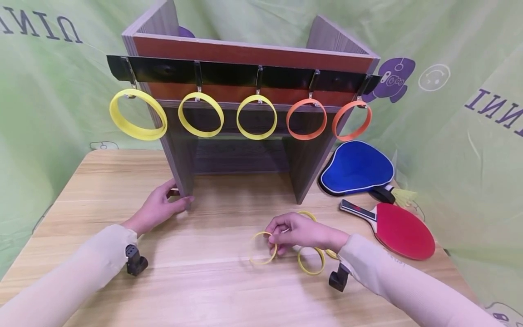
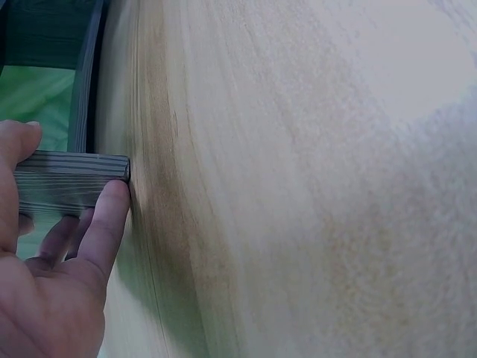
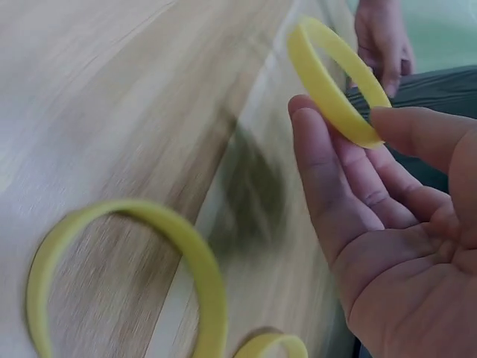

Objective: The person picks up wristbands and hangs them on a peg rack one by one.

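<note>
My left hand (image 1: pixel 159 208) grips the front lower edge of the grey wooden shelf unit's left side panel (image 1: pixel 178 168), thumb on one face and fingers on the other. In the right wrist view, my right hand (image 3: pixel 406 224) pinches a yellow ring (image 3: pixel 320 86) between thumb and fingers, held above the table. More yellow rings lie by that hand: one flat ring (image 1: pixel 311 273) below it, another ring (image 1: pixel 308 214) partly hidden behind it, and a third ring (image 1: pixel 332 254) mostly covered by the wrist.
A black strip (image 1: pixel 229 73) with metal hooks crosses the shelf's front. Three yellow rings (image 1: pixel 256 137) and two orange rings (image 1: pixel 306 137) hang there. At right lie a blue paddle case (image 1: pixel 359 168), a shuttlecock (image 1: pixel 402 196) and a red table tennis paddle (image 1: pixel 404 229).
</note>
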{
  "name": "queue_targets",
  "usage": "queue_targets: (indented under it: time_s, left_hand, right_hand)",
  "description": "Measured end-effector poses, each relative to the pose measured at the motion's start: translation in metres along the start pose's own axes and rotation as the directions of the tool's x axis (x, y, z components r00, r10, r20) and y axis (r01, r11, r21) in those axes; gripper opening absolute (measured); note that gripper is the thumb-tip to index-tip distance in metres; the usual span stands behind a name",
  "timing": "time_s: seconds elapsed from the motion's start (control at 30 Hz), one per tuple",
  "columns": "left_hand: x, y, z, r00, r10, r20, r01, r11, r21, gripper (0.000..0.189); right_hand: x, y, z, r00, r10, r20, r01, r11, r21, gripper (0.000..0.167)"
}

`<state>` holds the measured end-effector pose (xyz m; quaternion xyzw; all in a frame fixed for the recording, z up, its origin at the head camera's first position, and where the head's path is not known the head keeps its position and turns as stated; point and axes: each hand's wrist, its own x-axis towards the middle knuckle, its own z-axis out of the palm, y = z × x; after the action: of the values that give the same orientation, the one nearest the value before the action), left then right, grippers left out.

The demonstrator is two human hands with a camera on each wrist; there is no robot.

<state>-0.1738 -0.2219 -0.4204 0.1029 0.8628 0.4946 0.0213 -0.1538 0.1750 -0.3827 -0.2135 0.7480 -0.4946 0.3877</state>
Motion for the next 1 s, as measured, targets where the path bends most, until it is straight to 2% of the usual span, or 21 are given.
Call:
queue_targets:
  time_s: [0.13,0.37,0.53,0.83,1.0]
  left_hand:
    - [0.0,-0.001,0.0,1.0,0.013,-0.004,-0.013,1.0,-0.007,0.059]
    - [-0.002,0.002,0.001,1.0,0.024,-0.009,-0.024,0.999,-0.028,0.058]
    - [-0.002,0.002,0.001,1.0,0.021,-0.009,-0.021,0.999,-0.025,0.055]
    - [-0.002,0.002,0.003,1.0,0.011,-0.016,-0.012,1.0,-0.02,0.051]
    - [-0.002,0.002,0.002,1.0,0.012,-0.027,-0.013,1.0,-0.008,0.047]
  right_hand:
    - [0.002,-0.005,0.0,1.0,-0.01,-0.007,0.011,0.995,0.101,0.033]
    - [0.008,-0.016,0.001,0.998,-0.054,-0.009,0.055,0.987,0.149,0.029]
    - [0.012,-0.035,0.007,0.992,-0.126,-0.012,0.127,0.975,0.184,0.026]
    - [0.016,-0.079,0.017,0.963,-0.257,-0.081,0.268,0.943,0.195,0.024]
    - [0.013,-0.104,0.019,0.938,-0.316,-0.142,0.34,0.919,0.201,0.024]
